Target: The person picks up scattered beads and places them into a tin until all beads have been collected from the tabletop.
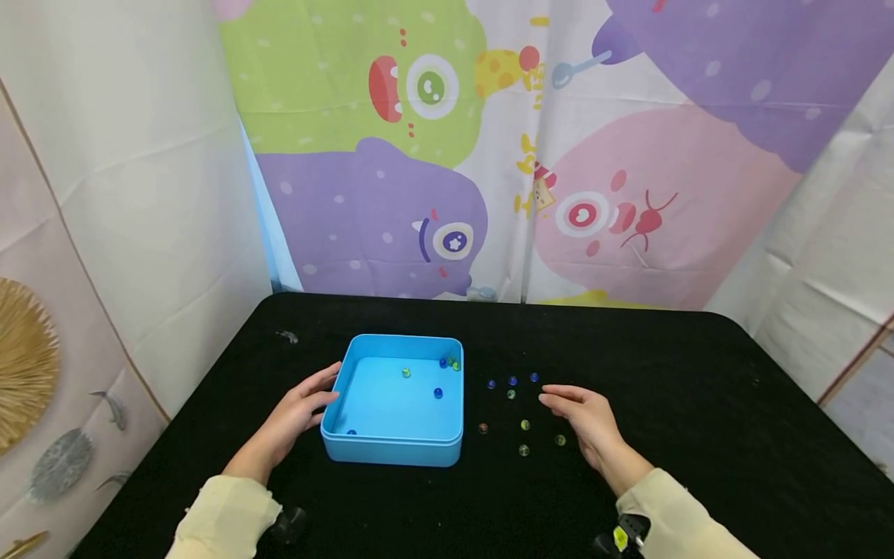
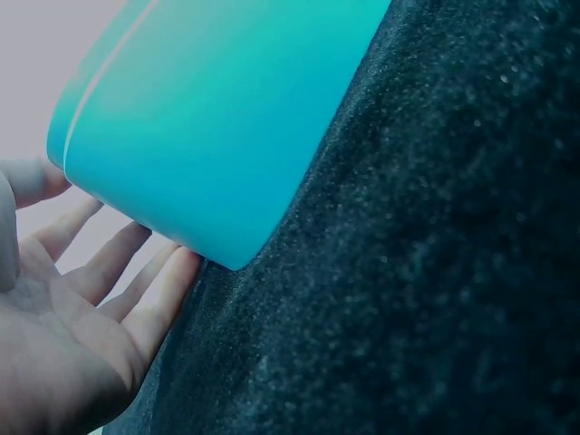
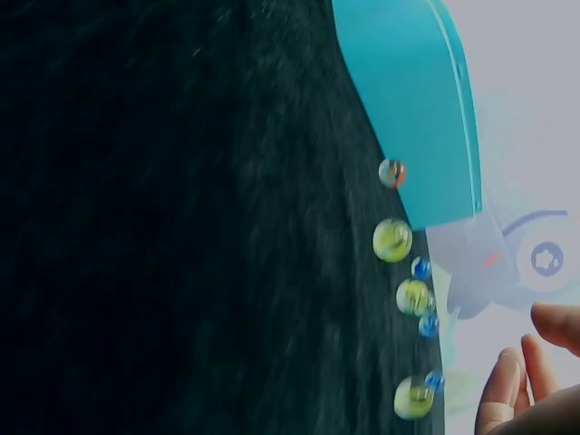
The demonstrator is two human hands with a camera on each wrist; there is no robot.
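Note:
A blue square box (image 1: 393, 454) stands on the black table, with several blue and green-yellow marbles inside, one a blue marble (image 1: 438, 393). My left hand (image 1: 286, 423) rests its fingertips on the box's left side; in the left wrist view the spread fingers of that hand (image 2: 91, 308) touch the box wall (image 2: 227, 136). To the right of the box lie several loose marbles, among them a reddish marble (image 1: 483, 428) and a blue marble (image 1: 534, 377). Beside them my right hand (image 1: 590, 427) hovers, fingers extended; nothing is visible between thumb and fingers of the hand (image 3: 535, 390).
The black table (image 1: 391, 512) extends around the box. A small clear scrap (image 1: 287, 336) lies at its back left. Behind the table hangs a cartoon-printed curtain (image 1: 391, 194), with pale fabric walls at both sides.

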